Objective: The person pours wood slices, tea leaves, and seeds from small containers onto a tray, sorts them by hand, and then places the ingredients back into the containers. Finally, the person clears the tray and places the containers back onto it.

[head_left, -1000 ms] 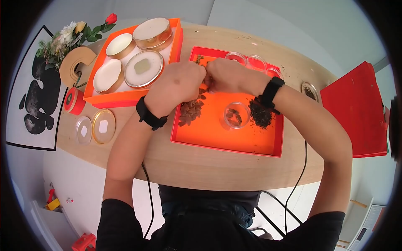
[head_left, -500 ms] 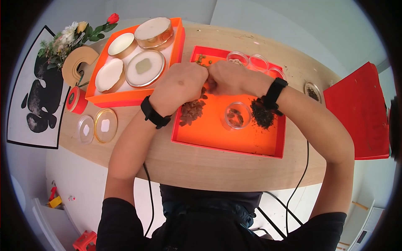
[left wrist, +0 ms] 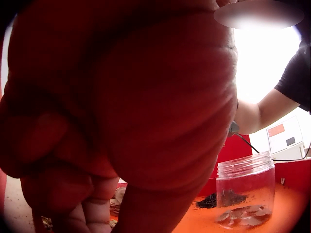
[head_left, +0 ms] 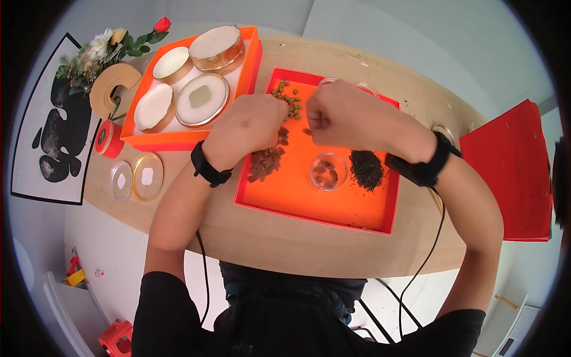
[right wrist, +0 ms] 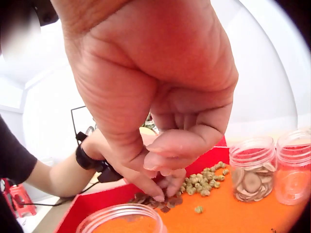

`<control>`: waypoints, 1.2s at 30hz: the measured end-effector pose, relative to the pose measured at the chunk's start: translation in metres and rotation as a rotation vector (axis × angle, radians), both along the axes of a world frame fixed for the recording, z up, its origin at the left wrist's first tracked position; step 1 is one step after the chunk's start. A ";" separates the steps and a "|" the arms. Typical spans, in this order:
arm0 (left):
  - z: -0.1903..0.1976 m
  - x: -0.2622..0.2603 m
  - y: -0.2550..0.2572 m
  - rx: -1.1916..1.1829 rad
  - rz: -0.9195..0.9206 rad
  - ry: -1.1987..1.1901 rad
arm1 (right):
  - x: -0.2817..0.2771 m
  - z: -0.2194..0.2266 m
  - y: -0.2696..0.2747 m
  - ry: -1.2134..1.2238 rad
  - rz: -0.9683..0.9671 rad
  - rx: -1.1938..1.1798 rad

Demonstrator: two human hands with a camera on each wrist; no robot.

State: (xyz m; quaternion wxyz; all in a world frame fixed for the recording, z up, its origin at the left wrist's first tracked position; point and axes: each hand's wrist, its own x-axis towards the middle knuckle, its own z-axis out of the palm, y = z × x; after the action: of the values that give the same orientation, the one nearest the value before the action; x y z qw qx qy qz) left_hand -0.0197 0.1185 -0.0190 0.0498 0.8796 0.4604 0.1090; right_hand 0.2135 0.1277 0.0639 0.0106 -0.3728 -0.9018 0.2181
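My left hand [head_left: 253,125] reaches down over a pile of reddish-brown flakes [head_left: 267,162] at the left of the orange tray [head_left: 285,205]. In the right wrist view its fingertips dip into that pile; I cannot tell whether they grip a flake. My right hand [head_left: 357,119] hovers over the tray's middle, fingers curled and tips together, nothing showing between them in the right wrist view. Close by its knuckles is a single brown flake [head_left: 307,131]. Between my arms stands a clear open jar [left wrist: 244,187] with several brown flakes at its bottom.
Greenish buds [right wrist: 206,182] lie behind the flakes, and dark dried leaves [head_left: 366,170] right of the jar. Clear jars line the tray's back, one holding pale round slices [right wrist: 252,182]. An orange box [head_left: 178,140] of round tins and a red folder [head_left: 505,172] flank the tray.
My hands, close together before, have separated. The right has moved to the right, away from the left, uncovering the greenish buds; the left has shifted slightly left and down over the flake pile.
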 end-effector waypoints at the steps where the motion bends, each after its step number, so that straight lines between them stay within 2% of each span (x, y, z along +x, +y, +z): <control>1: -0.003 -0.001 0.000 0.024 -0.040 -0.075 | 0.002 0.015 -0.009 -0.051 -0.052 -0.062; 5: -0.003 -0.001 -0.003 0.063 -0.059 -0.140 | 0.016 0.033 -0.039 -0.084 -0.096 -0.146; 7: 0.006 0.005 -0.004 -0.005 0.041 0.112 | 0.020 0.028 -0.048 -0.128 -0.098 -0.175; 10: 0.005 0.010 -0.003 -0.054 0.041 0.116 | 0.031 0.007 -0.056 -0.066 -0.083 -0.147; 12: 0.006 0.012 -0.002 -0.064 0.043 0.123 | 0.035 0.005 -0.063 0.053 -0.159 -0.065; 17: 0.003 0.011 0.002 -0.104 0.066 0.145 | 0.041 0.007 -0.056 0.107 -0.262 0.021; 20: 0.010 0.011 0.002 -0.142 0.079 0.149 | 0.040 0.013 -0.050 0.046 -0.294 -0.104; 22: 0.008 0.008 0.004 -0.141 0.040 0.114 | 0.035 0.014 -0.048 0.057 -0.349 -0.252; 25: 0.029 0.009 -0.002 -0.192 0.024 0.041 | 0.028 0.011 -0.044 -0.013 -0.339 -0.300; 29: 0.050 0.015 -0.013 -0.197 -0.013 0.009 | 0.031 0.009 -0.043 0.011 -0.298 -0.309; 31: 0.061 0.021 -0.025 -0.248 -0.125 -0.158 | 0.033 0.008 -0.045 0.063 -0.313 -0.286; 32: 0.067 0.025 -0.034 -0.260 -0.128 -0.157 | 0.035 0.004 -0.046 0.064 -0.318 -0.298; 34: 0.080 0.034 -0.044 -0.445 -0.171 -0.287 | 0.039 -0.002 -0.043 0.109 -0.284 -0.203; 36: 0.064 0.037 -0.043 -0.401 -0.232 -0.255 | 0.041 -0.001 -0.044 0.079 -0.297 -0.207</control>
State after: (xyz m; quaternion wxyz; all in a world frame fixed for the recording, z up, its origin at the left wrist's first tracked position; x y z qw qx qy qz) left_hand 0.0177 0.0754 0.0455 0.2931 0.8781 0.3590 0.1190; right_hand 0.2549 0.0841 0.0629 0.0398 -0.4923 -0.8084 0.3201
